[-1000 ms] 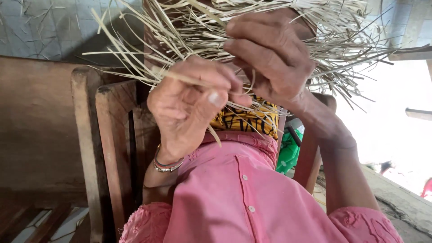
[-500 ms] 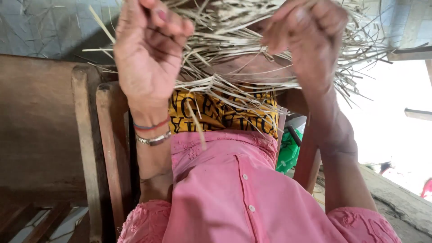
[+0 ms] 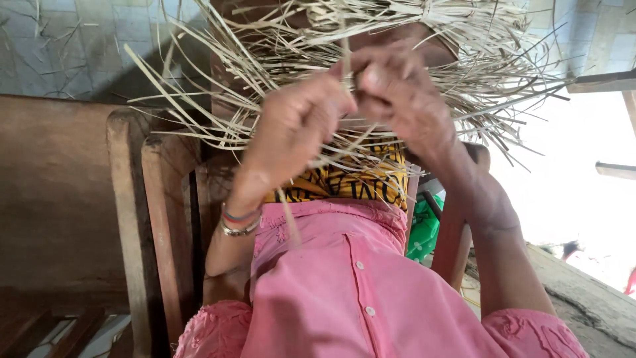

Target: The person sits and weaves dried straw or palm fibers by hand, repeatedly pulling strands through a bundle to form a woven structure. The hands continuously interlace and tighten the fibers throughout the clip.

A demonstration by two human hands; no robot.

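Head view: two hands work close together at 12 o'clock in the frame, inside a loose bundle of pale dry strips (image 3: 464,73). Left hand (image 3: 298,129) is closed, fingers curled around a few strips. Right hand (image 3: 401,99) is closed likewise, fingertips pinching strips just beside the left thumb. The hands touch or nearly touch; which strands each holds cannot be told, since the strips overlap.

Location of the bundle: it spans the upper part of the frame from 10 o'clock to 2 o'clock, ends fanning outward, held up above a pink shirt (image 3: 358,292). One strip hangs down toward 6 o'clock over the shirt.

Risks, as a judgement:
- Strips look brittle and thin; a hard pinch or sharp bend could snap one.
- Free ends splay widely; loose strands could slip from the grip and drop.
- Overlapping strands could tangle, so the wrong one gets pulled.

Counts:
- Hands: two, both the person's own.
- Strips: too many to count; one bundle.
- Bracelets (image 3: 240,222) on the left wrist: at least two, one metal, one coloured.
- Shirt buttons in view: three.
- Wooden chair (image 3: 136,219) at 9 o'clock: one, with upright slats.
- Green object (image 3: 424,229) at 3 o'clock: one, kind unclear.
- Yellow patterned cloth (image 3: 361,182) above the shirt: one.
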